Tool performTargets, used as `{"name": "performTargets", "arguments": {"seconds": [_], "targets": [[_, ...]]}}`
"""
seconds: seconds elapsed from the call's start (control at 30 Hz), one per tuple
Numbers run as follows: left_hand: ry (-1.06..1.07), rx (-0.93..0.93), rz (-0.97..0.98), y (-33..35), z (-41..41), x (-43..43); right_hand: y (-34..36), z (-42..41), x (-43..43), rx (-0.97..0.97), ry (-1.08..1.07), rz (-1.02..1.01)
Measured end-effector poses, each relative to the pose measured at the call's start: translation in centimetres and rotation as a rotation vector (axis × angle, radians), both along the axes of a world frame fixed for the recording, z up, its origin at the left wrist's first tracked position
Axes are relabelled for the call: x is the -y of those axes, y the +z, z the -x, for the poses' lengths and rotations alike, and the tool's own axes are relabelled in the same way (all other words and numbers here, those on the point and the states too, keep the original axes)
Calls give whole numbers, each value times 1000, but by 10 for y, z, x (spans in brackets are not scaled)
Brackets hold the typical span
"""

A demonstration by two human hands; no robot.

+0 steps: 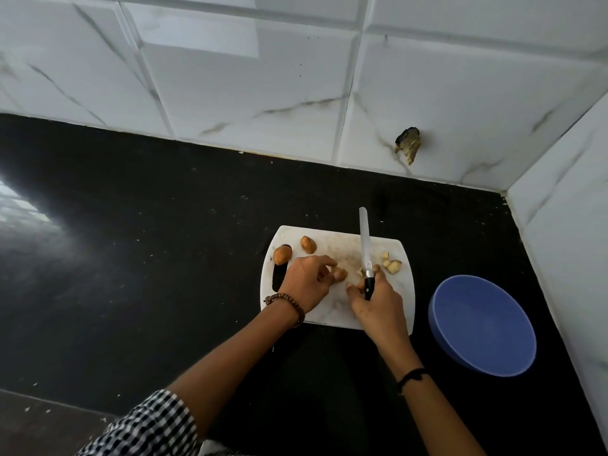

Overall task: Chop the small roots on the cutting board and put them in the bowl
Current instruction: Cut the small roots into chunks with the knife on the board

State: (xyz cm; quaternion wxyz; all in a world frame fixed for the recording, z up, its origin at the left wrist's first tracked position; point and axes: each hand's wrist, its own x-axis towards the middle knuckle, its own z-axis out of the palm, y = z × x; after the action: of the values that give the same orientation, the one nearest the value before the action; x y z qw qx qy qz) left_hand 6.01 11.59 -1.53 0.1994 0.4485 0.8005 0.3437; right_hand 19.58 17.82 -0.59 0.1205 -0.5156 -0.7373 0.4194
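A white cutting board [332,243] lies on the black counter. Two whole brown roots [308,244] [282,254] sit at its far left. My left hand [304,283] pinches another root [340,274] near the board's middle. My right hand [378,306] grips the black handle of a knife [364,245], blade pointing away from me, just right of the held root. Several chopped pieces [391,264] lie to the right of the blade. A blue bowl [483,324] stands right of the board with nothing visible inside.
White marbled wall tiles [263,77] rise behind the black counter [131,241] and along the right side, forming a corner. A broken hole [409,144] marks the back wall. The counter's front edge runs at the lower left.
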Motion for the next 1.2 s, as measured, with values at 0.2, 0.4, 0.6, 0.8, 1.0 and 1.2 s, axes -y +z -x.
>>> {"name": "performTargets", "arguments": {"seconds": [0.2,0.4,0.6,0.8,1.0,1.2], "targets": [[-34,70,114,2,12,0,2,-1,15,-88,-31,137],[-36,127,118,6,11,-1,0,-5,30,-60,10,131],[11,129,103,6,6,-2,8,-5,33,11,55,43],[-2,142,138,10,5,-6,11,-3,41,182,99,-11],[27,178,124,9,4,-6,12,7,42,225,120,-23],[56,193,110,7,3,-5,12,27,33,401,152,-29]]}}
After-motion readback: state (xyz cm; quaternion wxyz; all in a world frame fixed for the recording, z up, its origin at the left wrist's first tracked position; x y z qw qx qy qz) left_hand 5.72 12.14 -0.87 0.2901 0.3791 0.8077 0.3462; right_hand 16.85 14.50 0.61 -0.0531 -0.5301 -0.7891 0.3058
